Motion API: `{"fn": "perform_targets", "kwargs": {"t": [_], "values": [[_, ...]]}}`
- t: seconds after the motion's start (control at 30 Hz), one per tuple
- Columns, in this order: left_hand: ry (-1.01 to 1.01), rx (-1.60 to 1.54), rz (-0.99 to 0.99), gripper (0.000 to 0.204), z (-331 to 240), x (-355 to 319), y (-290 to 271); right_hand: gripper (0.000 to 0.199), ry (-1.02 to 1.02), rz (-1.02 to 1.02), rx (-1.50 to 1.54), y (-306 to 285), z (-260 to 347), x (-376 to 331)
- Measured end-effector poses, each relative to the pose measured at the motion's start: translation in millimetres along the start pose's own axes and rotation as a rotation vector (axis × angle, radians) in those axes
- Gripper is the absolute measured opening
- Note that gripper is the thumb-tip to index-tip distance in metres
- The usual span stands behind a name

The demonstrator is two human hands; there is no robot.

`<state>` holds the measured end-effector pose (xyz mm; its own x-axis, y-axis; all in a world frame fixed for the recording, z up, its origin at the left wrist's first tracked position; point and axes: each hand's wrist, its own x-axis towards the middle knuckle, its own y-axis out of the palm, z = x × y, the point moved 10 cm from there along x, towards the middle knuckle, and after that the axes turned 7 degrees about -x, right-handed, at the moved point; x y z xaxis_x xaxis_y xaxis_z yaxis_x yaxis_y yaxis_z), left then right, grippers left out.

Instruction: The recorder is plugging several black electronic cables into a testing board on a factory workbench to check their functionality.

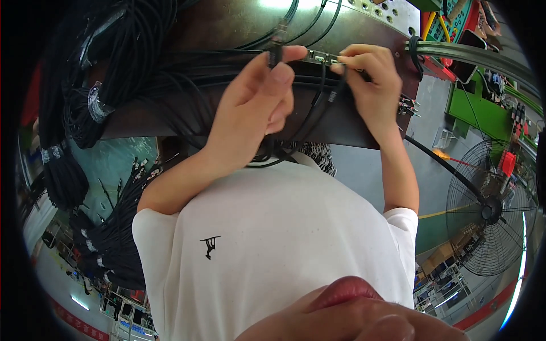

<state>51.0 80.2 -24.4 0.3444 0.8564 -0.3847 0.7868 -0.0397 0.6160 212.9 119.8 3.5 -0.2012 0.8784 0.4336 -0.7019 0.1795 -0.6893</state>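
Observation:
My left hand is raised over the bench, its thumb and fingers closed round a black cable connector whose metal plug end points up and is slightly blurred. To its right, a row of small metal sockets sits along a dark strip on the bench. At the right end of that row my right hand is pinched on the end of a black cable, which hangs down toward my body with a pale label on it. The fingers partly hide this cable's end, so I cannot tell whether it is seated in a socket.
Thick coils of black cable are heaped on the bench's left. More cable bundles hang below at left. A perforated metal plate lies at the back right. On the right stand a wire-cage fan and green equipment.

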Motion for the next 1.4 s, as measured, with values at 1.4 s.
{"fn": "perform_targets", "kwargs": {"t": [1.4], "values": [[-0.518, 0.714, 0.491, 0.035, 29.1, 9.8, 68.4, 0.022, -0.324, 0.035, -0.384, -60.0, 20.8, -10.0]]}}
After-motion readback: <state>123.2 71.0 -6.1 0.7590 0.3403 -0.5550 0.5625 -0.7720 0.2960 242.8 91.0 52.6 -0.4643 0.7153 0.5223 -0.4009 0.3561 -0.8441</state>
